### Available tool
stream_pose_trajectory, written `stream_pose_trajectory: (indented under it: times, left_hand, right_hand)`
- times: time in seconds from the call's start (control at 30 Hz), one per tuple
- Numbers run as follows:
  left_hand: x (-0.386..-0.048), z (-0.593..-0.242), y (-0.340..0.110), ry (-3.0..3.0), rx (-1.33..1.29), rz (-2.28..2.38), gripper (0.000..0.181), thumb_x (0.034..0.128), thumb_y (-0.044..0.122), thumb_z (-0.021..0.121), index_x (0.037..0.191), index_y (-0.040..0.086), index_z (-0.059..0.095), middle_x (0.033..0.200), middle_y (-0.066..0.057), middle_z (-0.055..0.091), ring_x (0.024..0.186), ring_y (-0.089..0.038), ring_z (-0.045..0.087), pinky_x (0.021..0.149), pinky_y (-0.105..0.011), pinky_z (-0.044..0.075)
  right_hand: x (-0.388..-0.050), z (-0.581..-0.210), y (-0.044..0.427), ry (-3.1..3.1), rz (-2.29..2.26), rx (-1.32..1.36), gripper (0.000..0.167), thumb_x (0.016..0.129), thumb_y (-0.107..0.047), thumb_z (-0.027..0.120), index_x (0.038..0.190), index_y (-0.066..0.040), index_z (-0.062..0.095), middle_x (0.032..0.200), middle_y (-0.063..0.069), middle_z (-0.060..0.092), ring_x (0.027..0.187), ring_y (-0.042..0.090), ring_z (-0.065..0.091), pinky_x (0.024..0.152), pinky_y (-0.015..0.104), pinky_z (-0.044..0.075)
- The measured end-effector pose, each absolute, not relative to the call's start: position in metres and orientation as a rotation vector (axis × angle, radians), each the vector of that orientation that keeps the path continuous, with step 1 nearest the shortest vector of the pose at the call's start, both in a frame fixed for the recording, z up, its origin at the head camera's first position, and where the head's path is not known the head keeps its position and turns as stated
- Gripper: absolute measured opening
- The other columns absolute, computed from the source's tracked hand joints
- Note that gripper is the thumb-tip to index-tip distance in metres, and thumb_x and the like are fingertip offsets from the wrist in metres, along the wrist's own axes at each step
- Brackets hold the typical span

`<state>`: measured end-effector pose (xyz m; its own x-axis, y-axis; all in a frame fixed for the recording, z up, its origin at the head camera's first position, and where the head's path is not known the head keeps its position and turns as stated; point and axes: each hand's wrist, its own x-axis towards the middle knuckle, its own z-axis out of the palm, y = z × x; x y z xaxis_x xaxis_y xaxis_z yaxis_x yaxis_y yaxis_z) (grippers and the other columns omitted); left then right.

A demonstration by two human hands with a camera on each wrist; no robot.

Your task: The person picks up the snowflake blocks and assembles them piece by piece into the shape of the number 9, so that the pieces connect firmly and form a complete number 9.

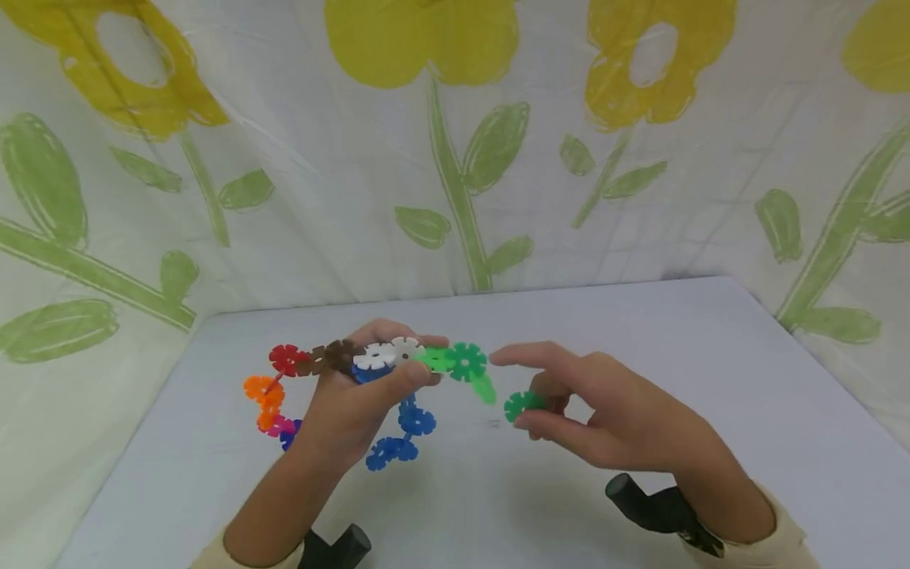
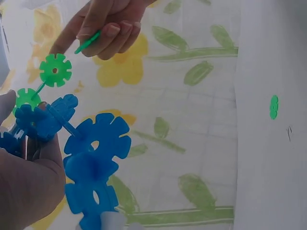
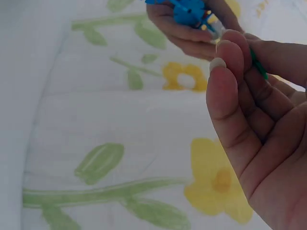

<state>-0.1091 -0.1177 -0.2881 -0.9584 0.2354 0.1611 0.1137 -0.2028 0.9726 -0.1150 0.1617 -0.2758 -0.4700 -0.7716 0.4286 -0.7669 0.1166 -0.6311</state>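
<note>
A chain of interlocking snowflake discs in red, orange, brown, white, blue and green hangs from my left hand, pinched between thumb and fingers near its white and light green discs. At the chain's right end are a green disc and a light green disc tilted below it. My right hand pinches a separate green snowflake disc, a short gap from the chain. The right index finger points out towards the chain's end. In the right wrist view only this disc's thin edge shows.
A white table lies under both hands. Behind it hangs a pale cloth with yellow flowers and green leaves. In the left wrist view a small green shape appears against a white surface; its kind is unclear.
</note>
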Motion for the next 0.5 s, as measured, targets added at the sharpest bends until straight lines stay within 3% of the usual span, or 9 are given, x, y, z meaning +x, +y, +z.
stream_pose_trajectory:
  times: [0.27, 0.5]
  left_hand:
    - [-0.1073, -0.2911, -0.1149, 1.944, 0.495, 2.288, 0.022, 0.0867, 0.001, 0.070, 0.105, 0.013, 0.064, 0.117, -0.015, 0.070, 0.112, -0.036, 0.064, 0.089, -0.041, 0.056]
    - [-0.1076, -0.2904, -0.1124, 1.958, 0.495, 2.279, 0.023, 0.0869, 0.001, 0.071, 0.105, 0.012, 0.064, 0.118, -0.015, 0.070, 0.112, -0.035, 0.065, 0.089, -0.041, 0.056]
  right_hand:
    - [-0.1064, -0.2764, 0.1527, 2.376, -1.236, -1.685, 0.061, 0.094, 0.000, 0.068, 0.147, -0.013, 0.041, 0.082, -0.014, 0.064, 0.066, -0.002, 0.054, 0.061, 0.016, 0.051]
    - [-0.1087, -0.2786, 0.1543, 2.376, -1.260, -1.706, 0.057, 0.094, -0.001, 0.068, 0.145, -0.013, 0.046, 0.084, -0.013, 0.065, 0.067, -0.001, 0.056, 0.061, 0.016, 0.051]
